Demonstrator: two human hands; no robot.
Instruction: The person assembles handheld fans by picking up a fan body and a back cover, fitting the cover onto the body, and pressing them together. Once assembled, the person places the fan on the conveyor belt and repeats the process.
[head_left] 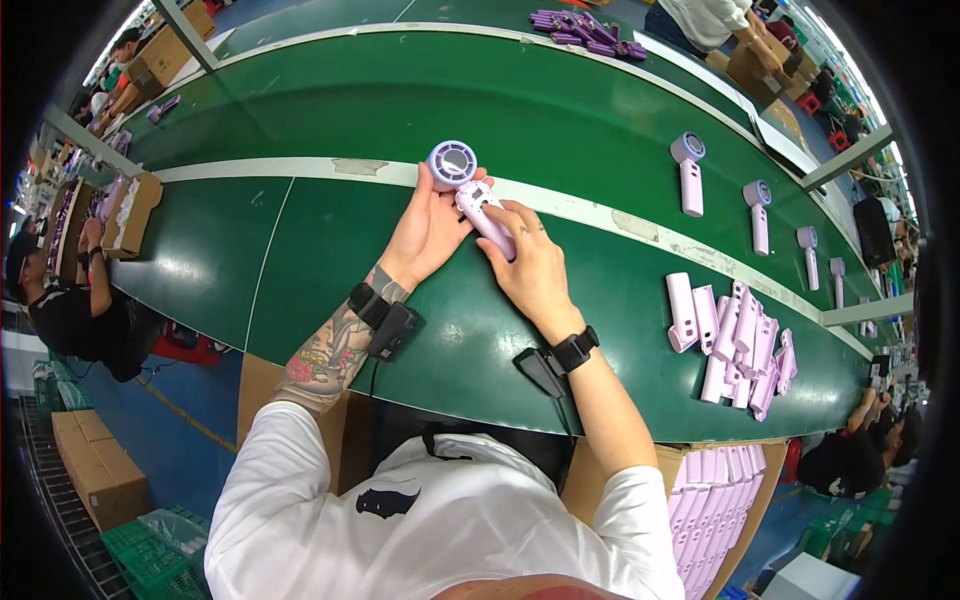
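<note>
A small lilac handheld fan point(452, 163) is held up over the middle of the bench, its round head tilted up and left. Palm up, my left hand point(428, 235) supports it, with the thumb beside the head and the fingers behind the neck. My right hand point(533, 268) is closed around the lilac handle point(484, 212), fingers on its upper face. Small dark openings show near the handle's top; my fingers hide its lower part. To the right lies a loose pile of lilac handle shells point(745, 335) on the green bench point(340, 240).
Several finished-looking fans point(691, 175) lie spaced along the green belt point(580, 130) beyond the white strip. Dark purple parts point(590, 35) are heaped at the far side. A carton of lilac shells point(715, 500) stands at my right. Co-workers sit left and right.
</note>
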